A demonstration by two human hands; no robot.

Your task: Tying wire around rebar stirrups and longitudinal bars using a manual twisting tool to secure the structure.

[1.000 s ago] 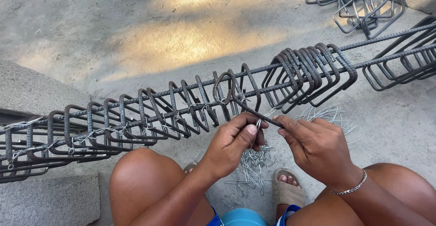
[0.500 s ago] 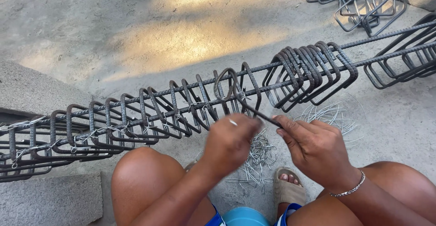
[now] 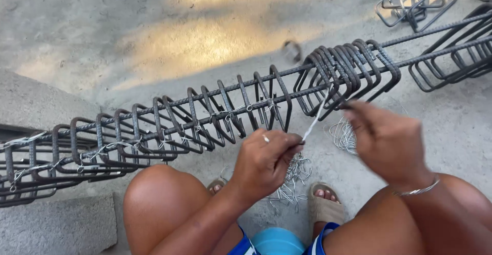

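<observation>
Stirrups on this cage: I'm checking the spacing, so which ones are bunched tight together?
The cluster of stirrups just above the right hand; those leftward stand spaced apart, wire-tied.

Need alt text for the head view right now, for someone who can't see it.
Left hand pinches a thin tie wire running up to a long rebar cage lying across the concrete floor. Right hand, blurred, is beside the bunched stirrups; loose wire pieces lie between the feet.

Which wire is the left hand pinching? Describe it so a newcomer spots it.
Start at the long rebar cage lying across the concrete. Just before its bunched stirrups, the left hand pinches a thin pale tie wire running up to the bars. Other wires lie loose on the ground or already twisted on.
</observation>
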